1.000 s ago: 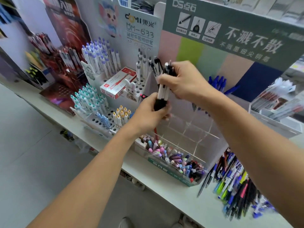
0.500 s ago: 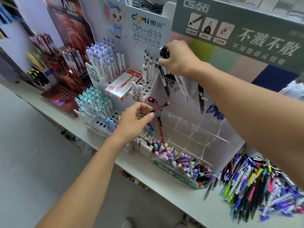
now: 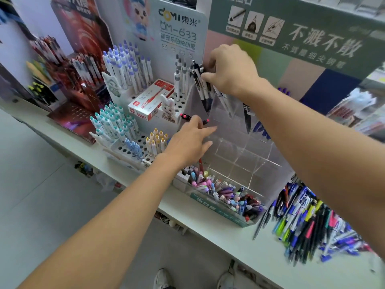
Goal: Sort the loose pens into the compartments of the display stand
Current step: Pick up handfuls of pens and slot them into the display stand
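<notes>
Loose pens (image 3: 308, 224): mixed ballpoints in blue, black, green and pink, heaped on the pale shelf top (image 3: 218, 232) at the right, just beside the display stand (image 3: 239, 155), a clear acrylic stand of tiered open compartments.

White-barrelled pens with black clips and black grips (image 3: 202, 86): a small bunch, tips down, lowered into the stand's upper-left compartment. Held near the clip ends by the right hand (image 3: 229, 69), fingers curled and clamped round the barrels.

Red-and-black pens (image 3: 194, 118): ends visible just past the left hand (image 3: 191, 140) at the stand's left edge. Fingers extended and spread apart, reaching toward the middle tier; contact with these pens cannot be told, since the hand covers them.

Further dark and blue pens (image 3: 252, 122) already lodged in the upper compartments. Lower tiers mostly unfilled. Tray of pastel pens (image 3: 225, 195) at the stand's front base.

Step in hand, by judgement: seating the white bunch in its compartment, with the larger part of the heap unsorted.

Next move, by judgement: release the bunch only once the tips bear on the compartment floor, to prevent toppling over the low acrylic wall. Then settle the red-and-black pens upright, and return to the heap for another matching group.

White perforated pen rack (image 3: 133, 140) with blue-, teal- and yellow-capped pens, and a red-and-white box (image 3: 150, 101), at the left.
</notes>
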